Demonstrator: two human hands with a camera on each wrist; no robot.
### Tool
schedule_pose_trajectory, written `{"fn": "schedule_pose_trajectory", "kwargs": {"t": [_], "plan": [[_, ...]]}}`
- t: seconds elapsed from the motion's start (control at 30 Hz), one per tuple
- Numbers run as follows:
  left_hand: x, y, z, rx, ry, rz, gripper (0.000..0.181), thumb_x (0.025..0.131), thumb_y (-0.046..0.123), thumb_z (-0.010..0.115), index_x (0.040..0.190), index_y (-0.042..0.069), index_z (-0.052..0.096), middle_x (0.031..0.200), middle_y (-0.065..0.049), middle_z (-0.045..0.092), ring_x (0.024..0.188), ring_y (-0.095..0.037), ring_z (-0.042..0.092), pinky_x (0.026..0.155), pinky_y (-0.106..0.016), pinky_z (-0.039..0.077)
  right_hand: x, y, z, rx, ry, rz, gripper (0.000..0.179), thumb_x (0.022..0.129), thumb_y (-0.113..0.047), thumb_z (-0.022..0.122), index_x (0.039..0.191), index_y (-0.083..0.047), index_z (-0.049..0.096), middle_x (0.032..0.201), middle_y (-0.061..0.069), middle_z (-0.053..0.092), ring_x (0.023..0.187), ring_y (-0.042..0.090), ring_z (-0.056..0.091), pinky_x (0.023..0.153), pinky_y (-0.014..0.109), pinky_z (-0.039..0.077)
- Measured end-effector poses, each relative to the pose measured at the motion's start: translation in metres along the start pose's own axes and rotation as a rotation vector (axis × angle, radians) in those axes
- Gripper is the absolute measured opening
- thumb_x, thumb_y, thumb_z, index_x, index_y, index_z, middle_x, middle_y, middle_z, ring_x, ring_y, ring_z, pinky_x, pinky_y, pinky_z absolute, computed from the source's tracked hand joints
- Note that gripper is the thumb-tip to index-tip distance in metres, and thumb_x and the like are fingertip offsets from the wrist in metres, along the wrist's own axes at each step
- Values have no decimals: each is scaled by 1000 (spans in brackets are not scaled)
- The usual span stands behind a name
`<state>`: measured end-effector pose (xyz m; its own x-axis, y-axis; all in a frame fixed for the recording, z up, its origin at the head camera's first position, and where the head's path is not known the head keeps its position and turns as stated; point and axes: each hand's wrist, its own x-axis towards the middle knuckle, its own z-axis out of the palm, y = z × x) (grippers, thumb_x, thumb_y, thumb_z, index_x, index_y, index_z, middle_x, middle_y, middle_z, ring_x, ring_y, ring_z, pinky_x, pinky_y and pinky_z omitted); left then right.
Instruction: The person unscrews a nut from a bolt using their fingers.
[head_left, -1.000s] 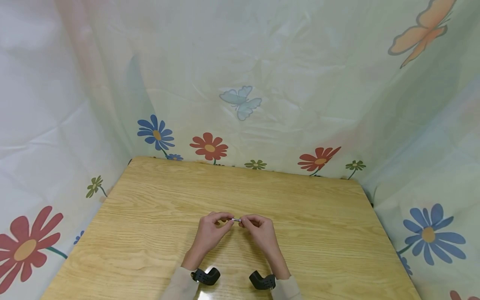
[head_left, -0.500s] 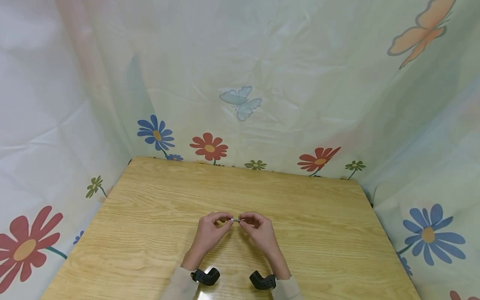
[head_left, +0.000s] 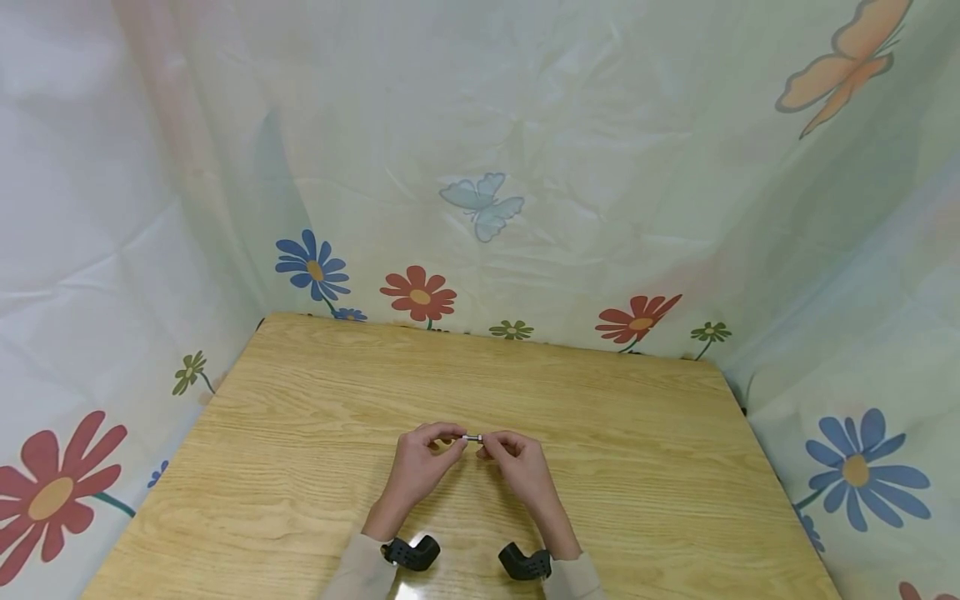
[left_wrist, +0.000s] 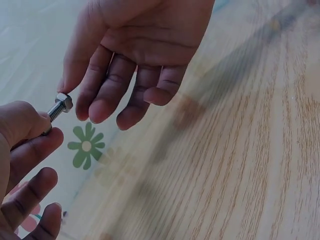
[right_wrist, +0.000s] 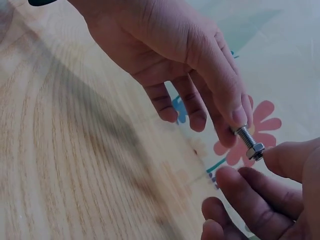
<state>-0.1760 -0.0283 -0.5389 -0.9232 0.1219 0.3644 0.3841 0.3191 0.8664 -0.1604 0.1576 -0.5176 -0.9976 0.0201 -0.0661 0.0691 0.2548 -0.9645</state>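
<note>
Over the middle of the table, a small silver bolt [right_wrist: 244, 135] is held level between the two hands. My left hand [head_left: 418, 465] pinches one end of it between thumb and forefinger, which hide the end they grip. Bare thread runs from those fingertips to a hex nut [right_wrist: 255, 151] close to the bolt's free end. The thumb tip of my right hand [head_left: 525, 468] is right at the nut [left_wrist: 64, 102]. In both wrist views the other right fingers are loosely bent and stand apart from the nut.
The wood-grain table [head_left: 315, 400] extends beneath both hands. Behind it and at both sides hangs a pale curtain [head_left: 570, 208] printed with flowers and butterflies. Each wrist wears a black camera mount, one on the left [head_left: 412, 553] and one on the right [head_left: 525, 561].
The right thumb and fingers have shifted back and forth at the nut; its fingertips now sit slightly farther right, with more of the nut showing. The left hand and bolt have stayed nearly still.
</note>
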Motion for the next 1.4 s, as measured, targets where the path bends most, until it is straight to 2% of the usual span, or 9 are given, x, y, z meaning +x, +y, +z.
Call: {"fn": "schedule_pose_trajectory", "kwargs": {"t": [0.3,0.5,0.7,0.9,1.03,1.1,1.17,1.3,1.4], "plan": [[2,-1,-2,4,-79,-69,14,96,23,75,105,14,79,93,12,73,89,-4,64,80,-30,52,-1,1,-1,3,-31,-21,23,101,-23,67,106,-2,77,93,15,77,91,30,72,67,28,54],[4,1,-3,46,-84,-28,10,98,22,73,104,16,78,90,9,73,87,-6,63,77,-28,51,0,2,-1,10,-46,-58,17,99,-15,69,111,-4,76,100,17,76,96,33,73,69,26,55],[3,2,-3,40,-96,-30,12,99,25,71,104,17,78,89,9,73,87,-8,64,77,-31,52,1,3,-1,31,-49,-86,19,98,-12,71,113,-1,73,103,15,72,97,37,69,73,32,58],[3,1,-4,-7,-118,-69,12,99,26,72,104,17,77,90,8,77,87,-8,68,77,-27,52,1,2,-1,39,-36,-125,14,97,-9,72,110,-4,74,107,14,73,98,27,69,74,34,60],[2,1,-4,-29,-91,-97,9,96,23,75,102,17,78,89,8,77,86,-7,70,78,-30,53,0,3,-1,64,-44,-133,21,97,-8,71,117,-3,72,115,15,72,106,22,68,80,28,58],[2,2,-4,-33,-73,-106,7,95,22,76,100,19,78,88,9,77,85,-6,70,79,-33,53,0,3,-1,72,-41,-128,24,99,-10,69,121,-1,70,118,15,72,107,23,68,81,27,57],[1,3,-4,-33,-58,-105,6,94,21,77,99,19,78,87,9,77,84,-7,70,79,-35,54,-1,4,-1,63,-31,-104,26,101,-17,68,121,-1,71,115,15,73,101,25,67,77,26,56],[0,3,-3,-36,-54,-100,7,93,21,78,99,17,79,87,10,77,85,-7,70,79,-35,53,-1,7,0,18,-27,-39,29,103,-27,64,111,-2,76,105,15,76,90,26,66,68,26,51],[-1,2,-2,-34,-59,-103,8,93,21,77,100,16,79,88,11,77,85,-6,70,79,-32,53,-1,9,1,1,-42,-22,31,104,-27,62,107,-1,77,100,17,77,92,27,70,68,27,50]]}}
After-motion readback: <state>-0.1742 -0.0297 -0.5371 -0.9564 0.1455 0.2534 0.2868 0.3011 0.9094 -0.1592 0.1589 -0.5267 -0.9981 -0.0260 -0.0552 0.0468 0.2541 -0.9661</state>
